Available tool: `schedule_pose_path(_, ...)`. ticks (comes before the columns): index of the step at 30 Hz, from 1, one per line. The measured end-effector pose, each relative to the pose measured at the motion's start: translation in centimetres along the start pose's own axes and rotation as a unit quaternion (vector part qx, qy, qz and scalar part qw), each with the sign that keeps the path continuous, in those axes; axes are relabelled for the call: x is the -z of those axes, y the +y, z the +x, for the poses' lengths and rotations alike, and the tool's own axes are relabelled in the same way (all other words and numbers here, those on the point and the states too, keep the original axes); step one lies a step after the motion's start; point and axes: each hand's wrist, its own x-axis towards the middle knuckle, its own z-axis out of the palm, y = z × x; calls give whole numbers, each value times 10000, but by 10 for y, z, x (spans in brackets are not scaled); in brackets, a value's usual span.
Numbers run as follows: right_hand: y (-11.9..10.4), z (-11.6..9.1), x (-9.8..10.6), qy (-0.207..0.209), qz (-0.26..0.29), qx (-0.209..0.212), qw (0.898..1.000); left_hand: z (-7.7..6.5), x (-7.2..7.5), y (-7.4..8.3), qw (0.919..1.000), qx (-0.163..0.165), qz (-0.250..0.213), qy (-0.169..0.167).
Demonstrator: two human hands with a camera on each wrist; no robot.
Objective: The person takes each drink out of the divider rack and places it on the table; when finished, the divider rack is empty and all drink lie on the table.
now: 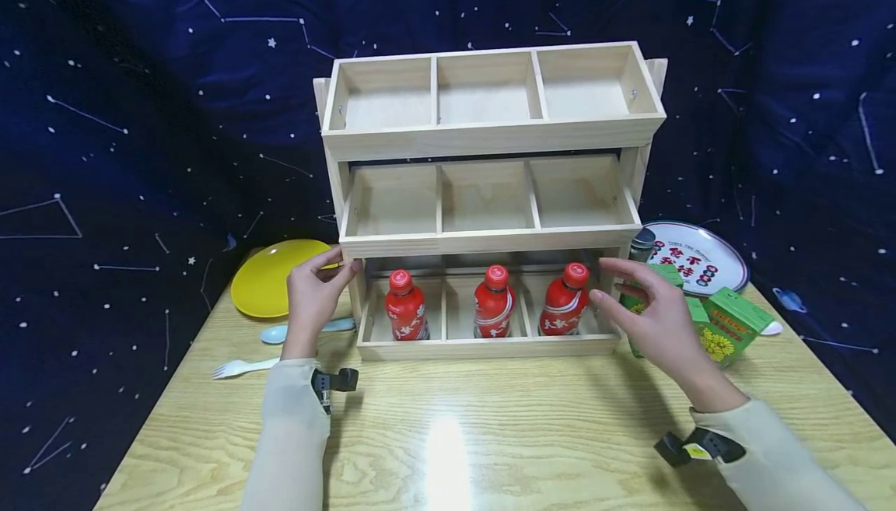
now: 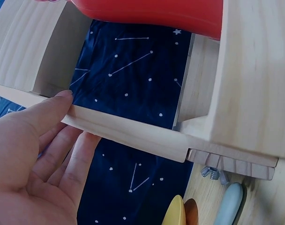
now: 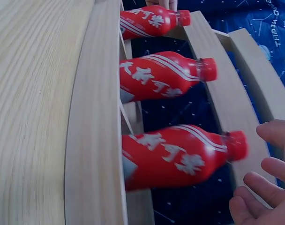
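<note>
A three-tier wooden rack (image 1: 493, 243) stands on the table, each tier split into three compartments. My left hand (image 1: 313, 297) holds the rack's left upright, thumb on one side and fingers on the other in the left wrist view. Three red-capped bottles with white lettering occupy the bottom tier: a left bottle (image 1: 406, 310), a middle bottle (image 1: 493, 307) and a right bottle (image 1: 562, 307), one per compartment. Beside the right bottle's cap, my right hand (image 1: 654, 316) has thumb and fingers spread apart, holding nothing. In the right wrist view, a gap separates its fingers (image 3: 264, 190) from that bottle.
Left of the rack are a yellow plate (image 1: 269, 281), a light blue spoon (image 1: 274, 334) and a white fork (image 1: 241, 368). On the right lie green boxes (image 1: 728, 326), a dark-capped jar (image 1: 642, 245) and a white plate (image 1: 731, 266) with red characters. A starry dark cloth (image 1: 175, 122) hangs behind.
</note>
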Motion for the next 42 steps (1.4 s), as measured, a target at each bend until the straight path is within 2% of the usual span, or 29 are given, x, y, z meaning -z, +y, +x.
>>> schedule_pose_path(7, 2, 13, -25, -154, 277, -173, 9993, 0, -1, 0, 10000, 25, -31, -35)
schedule_pose_path(14, 13, 15, -41, 180, 456, -156, 9987, 1, 0, -2, 10000, -18, -35, -41)
schedule_pose_path(19, 16, 15, -44, 349, 389, -94, 9986, 1, 1, -1, 10000, -18, -80, -35)
schedule_pose_path(24, 14, 18, -47, 708, 609, -18, 9956, 1, 1, 0, 10000, -34, 15, -15)
schedule_pose_path(27, 8, 20, -45, 923, 748, 117, 9928, 0, 2, 0, 10000, -18, 17, -11)
schedule_pose_path(33, -14, 17, -27, 1266, 929, 567, 9860, 0, 0, -1, 10000, 70, -12, -22)
schedule_pose_path(37, -28, 10, -11, 1259, 1017, 743, 9840, -1, 1, -1, 10000, 95, -7, -21)
schedule_pose_path(42, -39, -5, 9, 1112, 752, 615, 9890, 0, 0, 0, 10000, 36, 0, -31)
